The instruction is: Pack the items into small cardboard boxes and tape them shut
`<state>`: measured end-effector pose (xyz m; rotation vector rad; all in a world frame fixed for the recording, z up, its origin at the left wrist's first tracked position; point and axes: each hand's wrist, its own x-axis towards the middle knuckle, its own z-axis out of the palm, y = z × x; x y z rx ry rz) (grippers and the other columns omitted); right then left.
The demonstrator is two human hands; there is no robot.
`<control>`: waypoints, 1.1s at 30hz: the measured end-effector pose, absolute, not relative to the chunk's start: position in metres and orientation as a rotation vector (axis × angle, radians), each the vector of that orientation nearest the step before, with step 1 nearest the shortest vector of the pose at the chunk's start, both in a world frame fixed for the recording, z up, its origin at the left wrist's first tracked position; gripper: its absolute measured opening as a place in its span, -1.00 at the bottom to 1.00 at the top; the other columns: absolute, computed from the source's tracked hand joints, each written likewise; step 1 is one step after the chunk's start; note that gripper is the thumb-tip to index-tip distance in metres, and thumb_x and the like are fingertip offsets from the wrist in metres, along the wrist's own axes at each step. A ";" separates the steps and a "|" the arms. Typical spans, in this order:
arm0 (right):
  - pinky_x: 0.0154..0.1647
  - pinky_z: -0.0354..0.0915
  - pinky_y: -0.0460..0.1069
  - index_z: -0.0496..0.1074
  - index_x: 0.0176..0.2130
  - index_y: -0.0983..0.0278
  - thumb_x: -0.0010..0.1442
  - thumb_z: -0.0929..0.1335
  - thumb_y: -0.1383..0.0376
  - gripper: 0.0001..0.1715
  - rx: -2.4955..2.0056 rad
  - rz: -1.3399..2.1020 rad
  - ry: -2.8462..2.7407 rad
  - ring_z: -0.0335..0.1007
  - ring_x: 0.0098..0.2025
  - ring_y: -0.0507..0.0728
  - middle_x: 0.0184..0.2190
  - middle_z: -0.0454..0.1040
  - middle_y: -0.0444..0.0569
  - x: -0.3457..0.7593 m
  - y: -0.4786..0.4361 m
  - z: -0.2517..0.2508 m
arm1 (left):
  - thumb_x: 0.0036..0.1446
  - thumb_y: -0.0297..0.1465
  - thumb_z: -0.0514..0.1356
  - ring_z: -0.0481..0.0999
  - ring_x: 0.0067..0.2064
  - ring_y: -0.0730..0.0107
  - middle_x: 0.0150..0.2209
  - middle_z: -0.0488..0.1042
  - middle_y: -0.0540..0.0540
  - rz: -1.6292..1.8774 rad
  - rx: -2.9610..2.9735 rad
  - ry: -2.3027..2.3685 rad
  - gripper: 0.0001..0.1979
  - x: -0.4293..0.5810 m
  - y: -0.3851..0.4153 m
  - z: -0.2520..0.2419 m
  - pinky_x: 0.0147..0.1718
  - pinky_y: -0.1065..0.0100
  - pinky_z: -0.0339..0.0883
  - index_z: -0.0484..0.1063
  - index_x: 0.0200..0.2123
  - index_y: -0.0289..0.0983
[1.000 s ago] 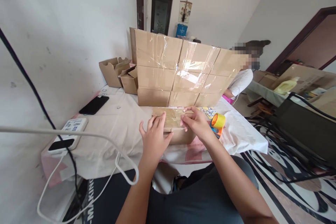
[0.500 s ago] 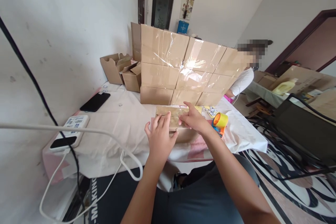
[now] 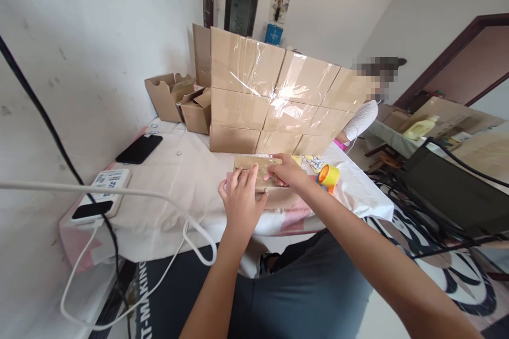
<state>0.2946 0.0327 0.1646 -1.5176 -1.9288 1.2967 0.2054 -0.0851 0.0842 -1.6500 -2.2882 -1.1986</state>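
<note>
A small cardboard box lies on the cloth-covered table in front of me, its top glossy with clear tape. My left hand lies flat on the box's near left part, fingers stretched out. My right hand presses down on the box's right part with fingers laid on the top. A yellow roll of tape in a blue and orange dispenser sits just right of my right hand.
A stack of taped cardboard boxes stands behind the small box, with open boxes at its left. A black phone and a white device lie at the left. A person in white sits behind the stack. Cables cross the foreground.
Both hands stayed on the small box; my right hand slid a little along its top. The view shifted slightly.
</note>
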 end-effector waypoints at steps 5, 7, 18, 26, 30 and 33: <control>-0.72 -0.06 -0.10 0.11 0.29 0.31 0.08 0.40 0.38 -0.16 -1.607 1.350 -1.940 0.07 -0.75 -0.03 -0.54 0.57 -0.14 0.289 0.031 0.174 | 0.22 -0.34 0.26 0.21 0.35 -0.02 0.28 0.41 -0.08 -1.147 -1.693 -2.261 -0.48 0.204 -0.086 0.085 0.24 -0.21 -0.04 0.37 0.24 0.06; -0.72 -0.05 -0.10 0.13 0.26 0.30 0.06 0.42 0.39 -0.17 -1.629 1.307 -1.964 0.10 -0.75 -0.01 -0.58 0.54 -0.16 0.287 0.032 0.173 | 0.21 -0.34 0.28 0.20 0.35 -0.03 0.30 0.38 -0.05 -1.124 -1.721 -2.239 -0.56 0.203 -0.086 0.085 0.22 -0.21 -0.02 0.45 0.15 0.09; -0.44 0.29 0.01 0.34 0.00 0.34 -0.12 0.62 0.04 -0.17 -1.763 0.570 -2.648 0.53 -0.39 0.27 -0.45 0.59 0.10 0.287 0.057 0.197 | 0.20 -0.36 0.28 0.18 0.35 -0.05 0.28 0.39 -0.05 -1.133 -1.703 -2.256 -0.63 0.204 -0.086 0.083 0.19 -0.22 0.01 0.52 0.07 0.08; -0.06 0.28 0.12 0.40 0.11 0.41 0.15 0.42 -0.14 -0.19 -1.909 -0.013 -2.414 0.44 0.11 0.42 0.05 0.49 0.32 0.363 0.116 0.198 | 0.20 -0.34 0.29 0.11 0.38 -0.13 0.30 0.37 -0.03 -1.166 -1.759 -2.228 -0.68 0.202 -0.086 0.085 0.22 -0.26 -0.04 0.57 0.02 0.10; -0.04 0.32 0.13 0.48 0.10 0.36 0.33 0.31 0.16 -0.54 -2.150 -0.119 -2.104 0.44 0.12 0.38 0.09 0.46 0.31 0.427 0.157 0.198 | 0.24 -0.33 0.25 0.09 0.39 -0.16 0.33 0.33 -0.03 -1.181 -1.724 -2.184 -0.69 0.203 -0.084 0.079 0.23 -0.25 -0.04 0.58 0.02 0.11; -0.06 0.38 0.12 0.57 0.00 0.34 0.29 0.32 0.30 -0.65 -2.243 -0.102 -2.033 0.47 0.07 0.36 0.03 0.51 0.28 0.468 0.183 0.189 | 0.27 -0.32 0.22 0.09 0.39 -0.17 0.32 0.34 -0.02 -1.164 -1.703 -2.144 -0.71 0.204 -0.082 0.076 0.24 -0.24 -0.05 0.59 0.01 0.10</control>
